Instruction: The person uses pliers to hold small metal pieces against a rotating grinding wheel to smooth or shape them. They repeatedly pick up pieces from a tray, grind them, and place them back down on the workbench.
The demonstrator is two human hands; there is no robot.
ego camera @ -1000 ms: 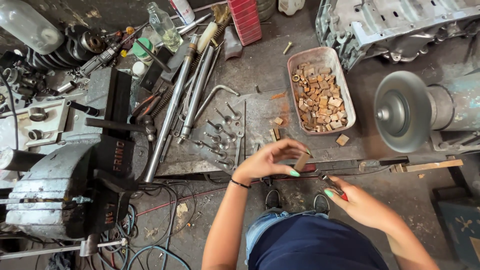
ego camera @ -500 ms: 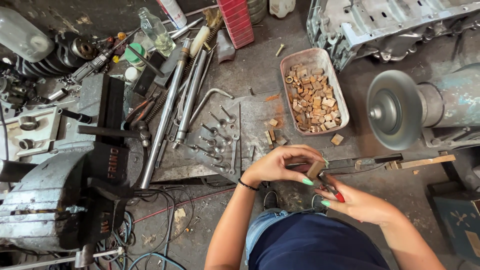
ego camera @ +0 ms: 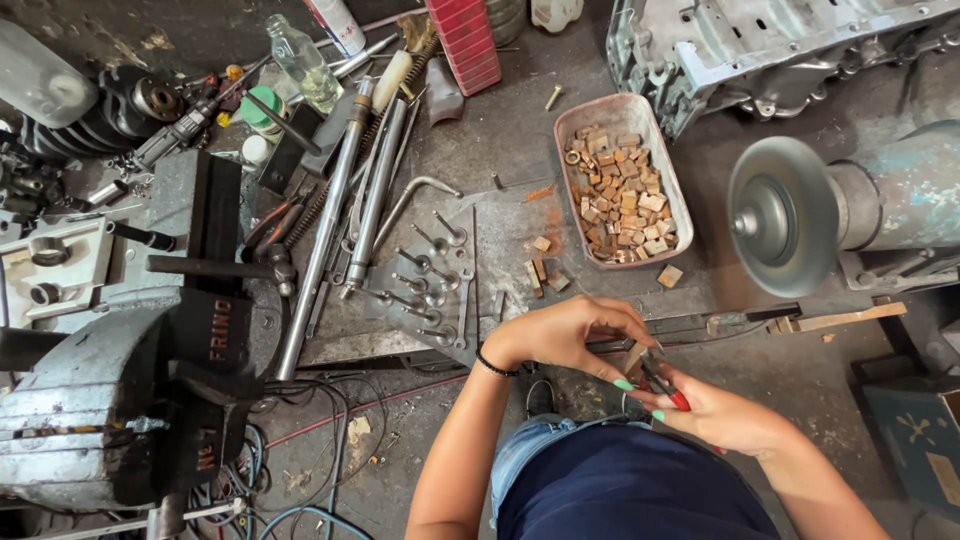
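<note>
My left hand (ego camera: 565,335) pinches a small tan metal block (ego camera: 634,358) at its fingertips, just off the bench's front edge. My right hand (ego camera: 722,415) holds red-handled pliers (ego camera: 664,385) whose jaws meet that block. Both hands are close together over my lap. A rectangular pink tray (ego camera: 621,107) filled with several similar rusty tan blocks sits behind the hands on the bench. A few loose blocks (ego camera: 543,270) lie to the tray's left and one block (ego camera: 669,276) by its near corner.
A grinder with a grey disc (ego camera: 782,216) stands at the right. A big grey bench vise (ego camera: 150,390) fills the left. Long steel rods (ego camera: 345,205), several engine valves (ego camera: 425,275), a clear bottle (ego camera: 297,62) and a red box (ego camera: 466,42) crowd the bench.
Both hands have drawn back from the bench edge toward my body and come together; the pliers now meet the block held in my left fingers.
</note>
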